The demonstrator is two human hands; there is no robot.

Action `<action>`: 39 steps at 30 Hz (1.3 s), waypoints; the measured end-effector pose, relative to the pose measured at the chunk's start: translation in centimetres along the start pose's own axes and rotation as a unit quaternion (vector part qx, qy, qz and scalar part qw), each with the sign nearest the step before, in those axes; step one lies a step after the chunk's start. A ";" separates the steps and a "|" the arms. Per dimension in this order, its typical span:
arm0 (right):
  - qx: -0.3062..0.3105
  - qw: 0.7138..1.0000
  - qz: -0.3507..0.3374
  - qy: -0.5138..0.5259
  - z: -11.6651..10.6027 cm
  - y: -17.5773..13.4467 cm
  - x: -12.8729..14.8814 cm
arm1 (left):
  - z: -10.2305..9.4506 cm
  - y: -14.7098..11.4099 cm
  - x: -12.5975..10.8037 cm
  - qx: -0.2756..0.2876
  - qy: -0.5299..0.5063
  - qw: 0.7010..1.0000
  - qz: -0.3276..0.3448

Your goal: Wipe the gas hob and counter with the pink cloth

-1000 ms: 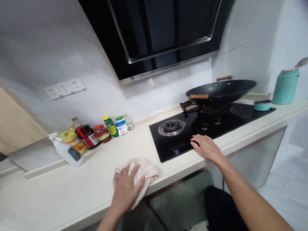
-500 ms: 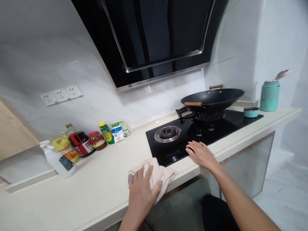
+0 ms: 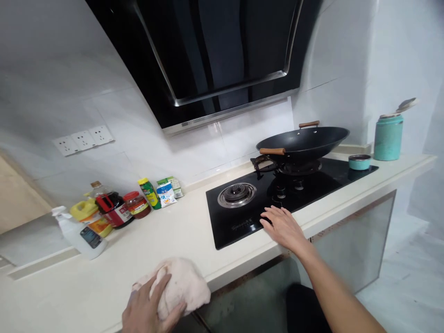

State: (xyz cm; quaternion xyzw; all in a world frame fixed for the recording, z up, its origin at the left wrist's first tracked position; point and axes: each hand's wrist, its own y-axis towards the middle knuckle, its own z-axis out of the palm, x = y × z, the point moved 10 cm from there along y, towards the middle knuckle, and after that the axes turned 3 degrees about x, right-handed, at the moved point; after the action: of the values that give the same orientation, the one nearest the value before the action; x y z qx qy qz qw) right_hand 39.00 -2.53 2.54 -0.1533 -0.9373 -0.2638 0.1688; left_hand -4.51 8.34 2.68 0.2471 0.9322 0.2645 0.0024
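A pale pink cloth [image 3: 183,284] lies bunched at the front edge of the white countertop [image 3: 166,240], left of the stove. My left hand [image 3: 147,303] presses on it, fingers curled over the fabric; part of the hand runs out of the picture at the bottom. My right hand [image 3: 282,226] rests flat at the front edge of the black glass gas stove [image 3: 225,231], its fingers outstretched and holding nothing. Just beyond those fingertips are the stove knobs [image 3: 280,191]. An uncovered burner [image 3: 237,194] sits to their left.
A black wok [image 3: 305,143] with wooden handles stands on the far burner. Right of it are a small teal bowl [image 3: 360,162] and a teal canister [image 3: 388,138]. Along the wall at left stand a spray bottle [image 3: 81,236], a red-lidded jar [image 3: 138,206] and several other containers. A range hood [image 3: 222,55] hangs above.
My left hand has slid the cloth leftward along the counter's front edge, away from the stove corner. My right hand stays on the stove's front edge. The view has shifted slightly.
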 end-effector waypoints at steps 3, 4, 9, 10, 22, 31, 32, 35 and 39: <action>0.002 1.000 0.012 0.000 -0.1 0.0 0.1 | -0.6 0.0 -1.7 -0.017 0.030 0.999 -0.017; 0.002 1.000 0.014 0.001 -0.2 0.0 0.1 | -0.9 0.1 -2.9 -0.029 0.034 0.999 -0.011; -0.012 1.000 0.014 0.003 -0.1 0.0 -0.1 | -2.1 0.9 -12.1 -0.076 0.007 0.993 0.089; -0.013 1.000 0.013 0.001 0.0 0.0 -0.2 | -2.4 1.2 -13.9 -0.083 -0.001 0.992 0.093; -0.034 0.999 -0.012 -0.009 0.2 0.0 -0.5 | -2.6 3.4 -26.9 -0.077 -0.122 0.966 0.216; -0.026 0.999 -0.014 -0.015 0.3 -0.1 -0.4 | -2.6 -0.1 -14.7 -0.138 -0.070 0.964 0.218; -0.026 1.000 -0.013 -0.012 0.2 -0.2 -0.4 | -2.5 -0.6 -12.9 -0.142 -0.061 0.964 0.218; -0.026 1.000 -0.009 -0.006 -0.1 -0.2 -0.2 | -2.0 -1.5 -8.0 -0.131 -0.039 0.975 0.173; -0.023 1.000 -0.006 -0.001 -0.4 -0.2 -0.1 | -2.2 -1.8 -6.2 -0.129 0.009 0.985 0.113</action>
State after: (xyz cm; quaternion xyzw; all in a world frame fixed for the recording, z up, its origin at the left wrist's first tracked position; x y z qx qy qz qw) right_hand 39.09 -2.94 2.69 -0.1519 -0.9319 -0.2862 0.1627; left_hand -0.18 3.05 2.90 0.3463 0.8561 0.3836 -0.0039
